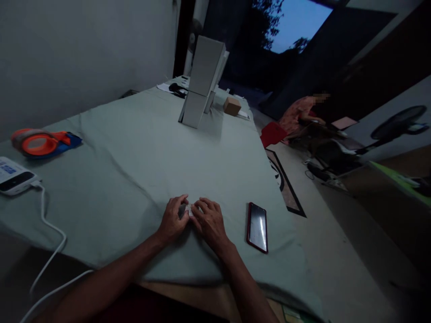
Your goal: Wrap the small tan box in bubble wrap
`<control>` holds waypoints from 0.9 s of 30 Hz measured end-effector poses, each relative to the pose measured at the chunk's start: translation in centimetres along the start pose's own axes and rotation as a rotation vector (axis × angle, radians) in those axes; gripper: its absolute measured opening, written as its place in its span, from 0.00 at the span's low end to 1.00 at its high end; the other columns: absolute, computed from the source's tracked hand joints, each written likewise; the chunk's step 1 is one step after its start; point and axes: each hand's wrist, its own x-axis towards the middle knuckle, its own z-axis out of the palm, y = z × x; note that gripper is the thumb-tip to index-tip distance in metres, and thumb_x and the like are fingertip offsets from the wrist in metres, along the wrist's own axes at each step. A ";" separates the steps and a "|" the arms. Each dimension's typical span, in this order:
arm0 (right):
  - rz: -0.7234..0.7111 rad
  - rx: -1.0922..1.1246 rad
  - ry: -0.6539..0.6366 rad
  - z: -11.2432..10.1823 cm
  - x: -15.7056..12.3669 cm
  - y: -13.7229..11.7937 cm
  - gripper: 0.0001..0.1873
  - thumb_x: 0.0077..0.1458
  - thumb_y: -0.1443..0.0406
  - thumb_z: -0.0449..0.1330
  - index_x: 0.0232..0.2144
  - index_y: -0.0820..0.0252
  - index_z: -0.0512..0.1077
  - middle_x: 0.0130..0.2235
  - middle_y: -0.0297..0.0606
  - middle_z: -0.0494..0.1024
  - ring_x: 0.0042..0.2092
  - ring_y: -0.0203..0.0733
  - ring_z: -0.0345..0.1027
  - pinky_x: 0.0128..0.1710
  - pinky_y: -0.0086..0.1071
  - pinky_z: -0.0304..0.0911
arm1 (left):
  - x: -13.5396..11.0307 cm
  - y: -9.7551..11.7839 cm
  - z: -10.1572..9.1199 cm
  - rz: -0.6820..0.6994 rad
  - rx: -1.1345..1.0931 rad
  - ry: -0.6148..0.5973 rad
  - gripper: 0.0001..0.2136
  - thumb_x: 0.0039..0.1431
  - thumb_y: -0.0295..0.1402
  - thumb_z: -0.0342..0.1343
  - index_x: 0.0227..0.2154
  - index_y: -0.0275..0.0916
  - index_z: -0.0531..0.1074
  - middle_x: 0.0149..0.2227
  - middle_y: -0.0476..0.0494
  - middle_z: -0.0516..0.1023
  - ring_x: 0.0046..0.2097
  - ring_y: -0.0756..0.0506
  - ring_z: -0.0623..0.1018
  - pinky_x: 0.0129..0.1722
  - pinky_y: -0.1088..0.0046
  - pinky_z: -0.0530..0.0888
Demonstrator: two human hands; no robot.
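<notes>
Close to the near edge of the cloth-covered table, a small pale object lies between my two hands, mostly hidden by fingers and too small to name. My left hand curls at its left side, thumb tip against it and fingers bent over. From the right, my right hand closes on the same object with bent fingers and thumb. A phone in a dark red case lies face up to the right of my right hand.
The table wears a pale green cloth. At left are an orange roll and a white device with a cable. A tall white box and brown box stand farther back. A person sits beyond, near a fan.
</notes>
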 end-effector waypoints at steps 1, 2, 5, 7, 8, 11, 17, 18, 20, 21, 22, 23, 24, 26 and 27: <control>0.000 0.000 0.003 0.0 0.0 -0.1 0.13 0.59 0.63 0.60 0.47 0.57 0.72 0.46 0.42 0.76 0.56 0.50 0.61 0.51 0.43 0.55 | 0.0 0.0 0.0 0.006 0.001 -0.001 0.21 0.56 0.26 0.51 0.53 0.41 0.64 0.43 0.43 0.72 0.47 0.43 0.71 0.53 0.60 0.68; 0.002 0.001 0.008 0.1 0.0 -0.1 0.13 0.60 0.63 0.60 0.47 0.57 0.72 0.47 0.42 0.76 0.56 0.50 0.61 0.51 0.43 0.55 | 0.1 -0.1 0.0 0.013 0.005 -0.001 0.20 0.56 0.26 0.51 0.53 0.41 0.64 0.42 0.43 0.72 0.47 0.43 0.71 0.52 0.60 0.68; 0.019 0.009 0.018 0.3 -0.2 -0.2 0.13 0.60 0.62 0.59 0.47 0.56 0.72 0.47 0.42 0.76 0.56 0.49 0.61 0.51 0.43 0.55 | 0.1 -0.2 0.0 0.043 0.010 -0.006 0.19 0.56 0.26 0.51 0.52 0.40 0.65 0.42 0.43 0.73 0.46 0.43 0.71 0.52 0.61 0.68; 0.030 0.012 0.029 0.5 -0.3 -0.2 0.13 0.60 0.63 0.58 0.47 0.56 0.72 0.47 0.42 0.76 0.56 0.49 0.61 0.52 0.43 0.56 | 0.1 -0.2 -0.1 0.065 0.017 -0.001 0.19 0.56 0.26 0.51 0.51 0.39 0.66 0.42 0.42 0.73 0.46 0.43 0.71 0.51 0.61 0.68; 0.032 0.012 0.035 0.5 -0.3 -0.3 0.13 0.60 0.63 0.59 0.47 0.56 0.72 0.48 0.42 0.76 0.56 0.49 0.61 0.52 0.43 0.56 | 0.1 -0.2 -0.1 0.075 0.022 0.004 0.18 0.56 0.26 0.50 0.51 0.39 0.66 0.42 0.42 0.74 0.46 0.43 0.71 0.51 0.61 0.68; 0.027 0.005 0.042 0.6 -0.4 -0.3 0.13 0.60 0.64 0.59 0.48 0.57 0.72 0.48 0.43 0.76 0.56 0.49 0.60 0.52 0.43 0.56 | 0.1 -0.3 0.0 0.095 0.049 0.016 0.17 0.57 0.26 0.50 0.50 0.39 0.67 0.43 0.41 0.74 0.46 0.43 0.71 0.51 0.61 0.67; 0.053 -0.014 0.035 0.5 -0.3 -0.8 0.12 0.60 0.64 0.58 0.47 0.56 0.72 0.47 0.42 0.76 0.56 0.49 0.61 0.52 0.43 0.56 | -0.1 -0.1 0.0 0.111 0.069 0.010 0.12 0.57 0.25 0.48 0.43 0.39 0.70 0.43 0.42 0.73 0.47 0.42 0.71 0.50 0.60 0.68; 0.059 -0.011 0.039 0.4 -0.3 -0.9 0.12 0.60 0.65 0.58 0.47 0.56 0.72 0.47 0.42 0.76 0.56 0.49 0.61 0.52 0.42 0.56 | -0.1 -0.1 0.0 0.116 0.071 0.005 0.11 0.57 0.25 0.49 0.41 0.39 0.70 0.43 0.42 0.73 0.47 0.42 0.71 0.50 0.60 0.68; 0.069 0.003 0.050 0.3 -0.4 -1.1 0.12 0.60 0.65 0.59 0.46 0.56 0.72 0.46 0.41 0.77 0.56 0.49 0.62 0.52 0.42 0.56 | -0.2 -0.1 -0.1 0.133 0.086 -0.007 0.10 0.57 0.25 0.49 0.39 0.39 0.71 0.43 0.42 0.73 0.47 0.42 0.70 0.51 0.60 0.67; 0.073 0.018 0.057 0.3 -0.5 -1.2 0.12 0.59 0.65 0.59 0.46 0.56 0.72 0.46 0.41 0.77 0.56 0.50 0.62 0.52 0.43 0.56 | -0.2 -0.1 -0.1 0.143 0.095 -0.013 0.09 0.57 0.25 0.49 0.38 0.39 0.71 0.43 0.42 0.73 0.47 0.42 0.70 0.51 0.60 0.67; 0.078 0.039 0.066 0.2 -0.6 -1.2 0.12 0.59 0.64 0.59 0.46 0.56 0.72 0.47 0.41 0.77 0.56 0.50 0.61 0.53 0.43 0.55 | -0.2 -0.1 -0.1 0.153 0.105 -0.016 0.09 0.57 0.25 0.49 0.38 0.39 0.72 0.43 0.42 0.73 0.47 0.42 0.70 0.51 0.60 0.67; 0.086 0.068 0.078 0.0 -0.6 -1.1 0.13 0.58 0.64 0.60 0.46 0.56 0.72 0.48 0.41 0.76 0.56 0.50 0.61 0.53 0.43 0.55 | -0.2 -0.1 -0.2 0.163 0.111 -0.016 0.10 0.57 0.24 0.49 0.38 0.39 0.72 0.43 0.42 0.73 0.48 0.42 0.70 0.51 0.60 0.67; 0.098 0.105 0.093 -0.1 -0.8 -1.0 0.13 0.57 0.63 0.60 0.46 0.55 0.72 0.49 0.41 0.76 0.56 0.50 0.61 0.53 0.44 0.55 | -0.3 -0.1 -0.2 0.170 0.114 -0.016 0.10 0.57 0.24 0.49 0.38 0.39 0.72 0.43 0.42 0.73 0.47 0.42 0.70 0.51 0.60 0.67; 0.145 0.191 0.126 -0.4 -1.0 -0.4 0.14 0.56 0.63 0.61 0.47 0.55 0.72 0.52 0.42 0.74 0.56 0.49 0.62 0.54 0.44 0.56 | -0.3 -0.1 -0.2 0.176 0.111 -0.009 0.09 0.57 0.24 0.50 0.38 0.39 0.73 0.43 0.42 0.73 0.47 0.42 0.70 0.50 0.61 0.68; 0.176 0.237 0.136 -0.6 -1.2 0.0 0.15 0.56 0.63 0.60 0.47 0.55 0.72 0.53 0.43 0.73 0.56 0.48 0.62 0.54 0.44 0.57 | -0.3 -0.1 -0.2 0.176 0.109 -0.005 0.09 0.57 0.24 0.50 0.38 0.39 0.73 0.43 0.42 0.73 0.47 0.42 0.70 0.50 0.61 0.68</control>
